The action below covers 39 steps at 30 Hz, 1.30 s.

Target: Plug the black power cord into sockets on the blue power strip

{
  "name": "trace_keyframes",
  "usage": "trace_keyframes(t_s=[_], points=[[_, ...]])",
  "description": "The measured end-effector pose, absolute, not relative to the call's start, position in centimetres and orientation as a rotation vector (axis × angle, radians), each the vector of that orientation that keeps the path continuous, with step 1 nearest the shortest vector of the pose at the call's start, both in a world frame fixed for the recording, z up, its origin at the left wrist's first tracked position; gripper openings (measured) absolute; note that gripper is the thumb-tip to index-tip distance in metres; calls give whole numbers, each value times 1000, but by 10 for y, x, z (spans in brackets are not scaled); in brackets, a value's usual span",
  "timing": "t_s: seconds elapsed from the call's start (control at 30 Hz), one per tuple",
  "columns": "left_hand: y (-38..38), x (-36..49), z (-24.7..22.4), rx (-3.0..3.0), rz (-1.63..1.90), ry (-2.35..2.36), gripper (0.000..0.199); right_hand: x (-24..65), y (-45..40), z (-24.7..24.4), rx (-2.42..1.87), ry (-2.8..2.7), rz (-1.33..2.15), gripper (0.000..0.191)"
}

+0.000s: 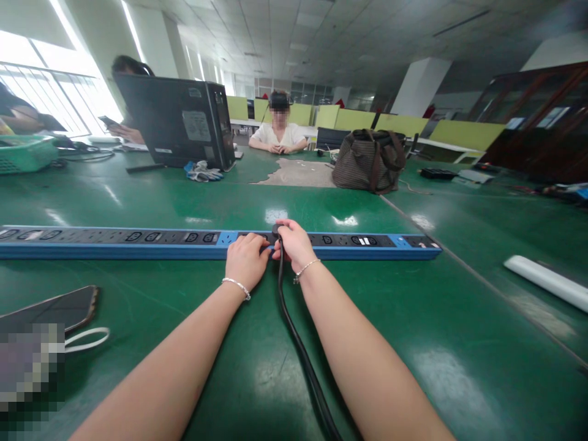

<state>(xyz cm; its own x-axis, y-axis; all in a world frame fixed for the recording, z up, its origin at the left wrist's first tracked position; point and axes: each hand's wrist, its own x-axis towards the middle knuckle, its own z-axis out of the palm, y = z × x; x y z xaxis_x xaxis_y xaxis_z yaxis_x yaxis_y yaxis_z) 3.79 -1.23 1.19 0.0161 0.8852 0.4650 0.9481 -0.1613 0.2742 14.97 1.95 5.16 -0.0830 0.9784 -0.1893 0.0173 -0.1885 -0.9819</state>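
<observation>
A long blue power strip (pixel 105 250) with black socket panels lies across the green table in front of me. My left hand (pixel 248 257) grips the strip near its middle, fingers over the top and thumb at the front side. Just to the right, my right hand (pixel 294 241) is closed around a black plug (pixel 276 229) held at the sockets. How far the plug sits in a socket is hidden by my fingers. From it a thick black power cord (pixel 298 343) runs down toward me between my forearms.
On the left are a phone (pixel 55 309) and a green basket (pixel 27 153). Farther back stand a black computer case (pixel 179 122), gloves (pixel 202 171) and a brown bag (pixel 367 160). A white bar (pixel 551 282) lies right. A person (pixel 278 131) sits opposite; others sit at the left.
</observation>
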Motion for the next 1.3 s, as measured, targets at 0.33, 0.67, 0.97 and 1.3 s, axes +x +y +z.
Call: trace_keyframes(t_s=[0.33, 0.67, 0.97, 1.3], points=[[-12, 38, 11, -2152, -880, -1960, 16, 177, 26, 58, -1234, -1266, 1614, 29], [-11, 37, 10, -2155, -873, -1951, 16, 179, 25, 60, -1226, -1338, 1632, 27], [-13, 39, 13, -2143, -822, -1947, 19, 157, 18, 64, -1355, -1366, 1453, 22], [-11, 37, 11, -2139, -831, -1927, 15, 156, 21, 57, -1411, -1413, 1417, 22]])
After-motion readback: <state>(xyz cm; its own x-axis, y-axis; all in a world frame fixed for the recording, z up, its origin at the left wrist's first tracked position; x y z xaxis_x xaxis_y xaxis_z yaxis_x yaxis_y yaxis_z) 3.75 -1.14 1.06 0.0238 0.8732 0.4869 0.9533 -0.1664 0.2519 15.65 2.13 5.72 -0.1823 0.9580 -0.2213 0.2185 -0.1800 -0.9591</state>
